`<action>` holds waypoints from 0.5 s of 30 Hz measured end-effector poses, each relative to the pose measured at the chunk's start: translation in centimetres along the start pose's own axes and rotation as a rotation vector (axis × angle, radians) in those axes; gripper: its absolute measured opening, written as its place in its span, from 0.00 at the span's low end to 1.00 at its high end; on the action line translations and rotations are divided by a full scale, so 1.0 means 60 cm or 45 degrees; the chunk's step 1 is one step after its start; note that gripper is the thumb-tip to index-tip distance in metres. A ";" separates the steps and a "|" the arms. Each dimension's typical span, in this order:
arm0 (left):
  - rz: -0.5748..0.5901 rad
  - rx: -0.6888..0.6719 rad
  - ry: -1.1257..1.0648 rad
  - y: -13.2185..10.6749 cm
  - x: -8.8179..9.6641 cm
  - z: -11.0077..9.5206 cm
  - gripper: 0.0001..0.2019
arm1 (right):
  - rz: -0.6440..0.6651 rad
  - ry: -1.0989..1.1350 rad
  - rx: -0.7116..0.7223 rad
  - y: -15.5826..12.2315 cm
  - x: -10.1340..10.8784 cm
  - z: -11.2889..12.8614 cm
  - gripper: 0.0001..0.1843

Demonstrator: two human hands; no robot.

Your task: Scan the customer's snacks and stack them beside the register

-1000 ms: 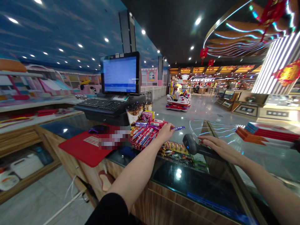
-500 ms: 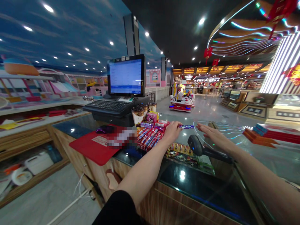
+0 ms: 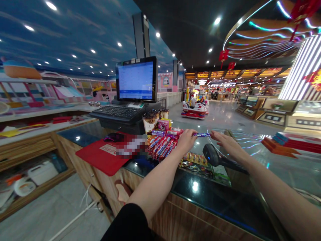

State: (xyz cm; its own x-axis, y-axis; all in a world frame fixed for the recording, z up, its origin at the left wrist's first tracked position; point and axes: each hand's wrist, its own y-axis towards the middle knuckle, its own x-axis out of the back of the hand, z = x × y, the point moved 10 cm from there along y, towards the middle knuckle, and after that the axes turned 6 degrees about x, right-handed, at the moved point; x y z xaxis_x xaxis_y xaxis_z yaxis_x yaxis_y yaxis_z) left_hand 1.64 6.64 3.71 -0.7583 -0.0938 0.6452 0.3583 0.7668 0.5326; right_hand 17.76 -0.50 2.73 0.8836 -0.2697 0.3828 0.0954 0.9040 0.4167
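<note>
A thin purple candy roll (image 3: 202, 135) is held level just above the glass counter. My left hand (image 3: 187, 140) is closed, pinching its left end. The fingertips of my right hand (image 3: 224, 141) meet its right end and look pinched there; the thumb is partly hidden. Left of my left hand lies a pile of red Mentos rolls (image 3: 160, 146), with a few purple rolls at its back. Below my right hand stands a black barcode scanner (image 3: 211, 154), its head toward the candy.
A pink and yellow box (image 3: 164, 124) and patterned cups (image 3: 150, 122) stand behind the pile. Left are a monitor (image 3: 136, 80), a keyboard (image 3: 117, 113) and a mouse (image 3: 114, 137) on a red mat (image 3: 97, 160). Small packets (image 3: 198, 167) lie in front; stacked boxes (image 3: 296, 144) sit at right.
My right hand has closed the gap to the purple roll and now touches its right end. My left hand, with the roll, has shifted slightly right in the view.
</note>
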 end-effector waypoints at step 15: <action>-0.253 0.259 -0.498 0.016 0.048 0.042 0.14 | -0.074 -0.171 -0.005 0.025 -0.038 0.029 0.31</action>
State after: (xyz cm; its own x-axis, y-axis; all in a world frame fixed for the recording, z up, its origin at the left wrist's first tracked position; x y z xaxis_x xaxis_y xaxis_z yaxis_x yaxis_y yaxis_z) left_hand -1.60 8.74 4.71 -0.9631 -0.0355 0.2668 0.1013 0.8706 0.4814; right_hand 15.12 0.90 3.92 0.8073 -0.3635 0.4649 0.1469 0.8867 0.4383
